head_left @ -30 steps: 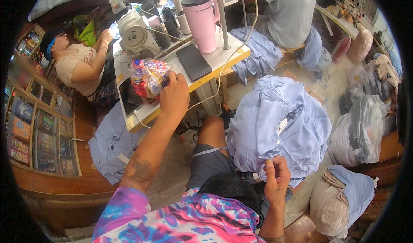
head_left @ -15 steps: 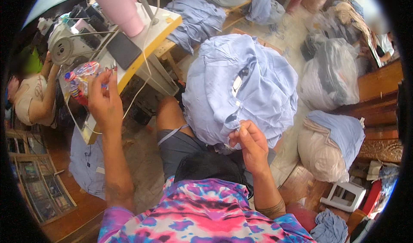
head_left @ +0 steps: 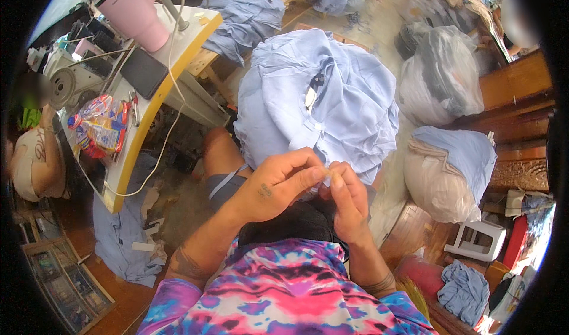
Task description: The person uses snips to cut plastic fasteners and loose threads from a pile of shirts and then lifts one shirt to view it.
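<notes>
A big rounded heap of light blue cloth (head_left: 278, 92) lies before my lap, looking like a shirt with a buttoned opening and a white label. My right hand (head_left: 351, 207) is closed in a pinch at the near edge of this garment. My left hand (head_left: 275, 187) has its thumb and finger pressed together right beside the right fingertips. Whatever the left fingers hold is too small to make out, and its lower fingers are hidden.
On the left, a yellow-edged table (head_left: 133, 157) bears a pink tumbler (head_left: 136, 18), a dark phone (head_left: 144, 73), a clear plastic packet (head_left: 101, 124) and thread snips (head_left: 135, 110). A person (head_left: 38, 157) sits beyond. Stuffed bags (head_left: 441, 77) and a white stool (head_left: 476, 241) stand right.
My left hand has come down from beside the table edge to meet my right hand at the garment. My right hand keeps its pinch there. The whole view has shifted slightly.
</notes>
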A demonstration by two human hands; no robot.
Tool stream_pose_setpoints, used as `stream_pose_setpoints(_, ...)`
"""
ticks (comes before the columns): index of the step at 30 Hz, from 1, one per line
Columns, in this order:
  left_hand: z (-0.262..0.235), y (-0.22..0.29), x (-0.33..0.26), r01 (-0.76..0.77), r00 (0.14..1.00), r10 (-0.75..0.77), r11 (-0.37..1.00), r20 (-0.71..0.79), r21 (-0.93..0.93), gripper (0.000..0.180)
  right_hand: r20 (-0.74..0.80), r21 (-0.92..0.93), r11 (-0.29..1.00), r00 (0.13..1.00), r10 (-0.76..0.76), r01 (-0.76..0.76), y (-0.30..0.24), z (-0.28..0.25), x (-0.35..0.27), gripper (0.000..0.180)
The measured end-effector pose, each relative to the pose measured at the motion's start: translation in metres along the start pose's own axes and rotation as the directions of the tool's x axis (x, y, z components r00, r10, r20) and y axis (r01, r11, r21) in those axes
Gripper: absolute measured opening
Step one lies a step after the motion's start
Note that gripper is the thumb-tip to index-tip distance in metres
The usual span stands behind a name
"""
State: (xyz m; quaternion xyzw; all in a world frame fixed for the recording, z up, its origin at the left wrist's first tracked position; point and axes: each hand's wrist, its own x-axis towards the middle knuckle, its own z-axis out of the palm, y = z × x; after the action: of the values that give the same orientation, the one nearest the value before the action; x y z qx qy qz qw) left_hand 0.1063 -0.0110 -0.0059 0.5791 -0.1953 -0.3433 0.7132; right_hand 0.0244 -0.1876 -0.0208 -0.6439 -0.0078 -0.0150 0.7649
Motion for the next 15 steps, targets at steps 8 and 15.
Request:
stream_pose_setpoints(8,0.027,-0.011,-0.004,-0.048,0.986,0.024,0.988,-0.168,-0.143,0.026,-0.121,-0.316,0.94,0.977,-0.178,0.132,-0.011,0.003,-0.012,0.029)
stream_pose_setpoints(15,0.032,-0.019,-0.012,-0.016,0.991,-0.023,0.959,-0.134,-0.284,0.025,-0.174,-0.569,0.82,0.966,-0.189,0.057,-0.016,0.012,-0.018,0.032)
